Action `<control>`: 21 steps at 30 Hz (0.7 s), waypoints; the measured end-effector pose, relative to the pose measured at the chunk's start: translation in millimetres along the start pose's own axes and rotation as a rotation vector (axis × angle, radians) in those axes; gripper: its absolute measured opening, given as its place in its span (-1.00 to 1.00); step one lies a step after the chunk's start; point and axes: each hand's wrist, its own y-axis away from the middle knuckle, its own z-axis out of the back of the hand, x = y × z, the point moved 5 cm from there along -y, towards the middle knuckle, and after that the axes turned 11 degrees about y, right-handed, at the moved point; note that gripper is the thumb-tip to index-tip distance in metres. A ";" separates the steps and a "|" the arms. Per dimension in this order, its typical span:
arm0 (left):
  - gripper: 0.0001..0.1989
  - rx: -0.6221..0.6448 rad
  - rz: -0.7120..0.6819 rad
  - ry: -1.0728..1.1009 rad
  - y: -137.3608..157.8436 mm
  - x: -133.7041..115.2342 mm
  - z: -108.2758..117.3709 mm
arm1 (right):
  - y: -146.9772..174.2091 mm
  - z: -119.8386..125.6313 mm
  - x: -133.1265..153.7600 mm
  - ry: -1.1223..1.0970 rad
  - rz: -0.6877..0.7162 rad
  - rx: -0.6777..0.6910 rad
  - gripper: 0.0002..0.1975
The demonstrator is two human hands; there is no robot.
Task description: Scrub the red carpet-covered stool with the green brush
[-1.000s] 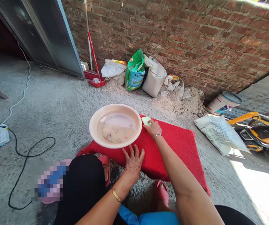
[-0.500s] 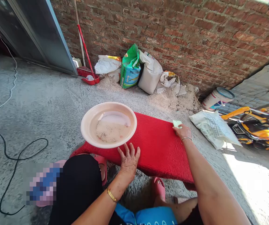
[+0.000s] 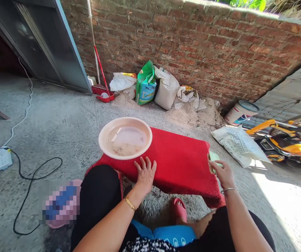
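Currently, status by item:

Right hand: the right hand (image 3: 222, 172) is closed around a pale green scrub block (image 3: 213, 158), pressed at the right-hand end of the red mat (image 3: 182, 162).

Left hand: the left hand (image 3: 145, 171) lies open and flat, fingers spread, palm down on the near edge of the red mat, just in front of the basin (image 3: 125, 138).

Scrub block, location: at the far right edge of the mat, partly hidden by the fingers; whether it is a sponge, a brush or soap cannot be told.

Scrub block, handling: judged light and small enough for one hand; likely slippery if wet. Grip across the top with fingers wrapped over the sides.

Red mat, appearance: bright red, rectangular, coarse pile surface, spread over a low support above the concrete floor (image 3: 61, 119).

Red mat, handling: judged soft and flexible, heavier if soaked; liable to slide unless pinned. Hold by the near edge or a corner.

Basin: pinkish, round, shallow, resting on the left end of the mat; contains cloudy liquid with sediment. Judged prone to spilling if the mat shifts.
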 end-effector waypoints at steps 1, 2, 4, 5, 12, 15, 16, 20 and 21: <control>-0.46 0.002 0.002 -0.005 -0.6 -0.6 -0.3 | 12.7 -2.4 10.3 -0.045 0.020 0.022 -0.31; -0.47 0.005 0.007 -0.013 -1.3 -1.6 -0.3 | 25.3 -6.0 22.2 -0.087 0.035 0.061 -0.31; -0.48 0.012 0.033 -0.034 -3.1 -4.6 0.8 | 49.1 -14.8 50.0 -0.158 0.082 0.159 -0.32; -0.48 0.019 0.045 -0.045 -3.9 -6.8 2.1 | 60.0 -19.5 64.3 -0.184 0.114 0.206 -0.33; -0.55 0.138 -0.083 0.031 12.8 -28.0 32.9 | 105.4 -53.3 132.9 -0.160 0.363 0.325 -0.53; -0.70 0.188 -0.414 0.217 36.0 -47.6 49.4 | 116.0 -67.5 147.1 -0.102 0.470 0.324 -0.60; -0.75 0.208 -0.516 0.276 43.7 -53.2 52.8 | 119.9 -71.5 150.7 -0.063 0.510 0.323 -0.62; -0.79 0.245 -0.576 0.332 53.1 -54.6 53.7 | 134.9 -77.7 161.9 0.176 0.691 0.282 -0.66; -0.80 0.242 -0.533 0.319 50.6 -50.7 53.0 | 137.4 -76.7 163.6 0.236 0.729 0.275 -0.65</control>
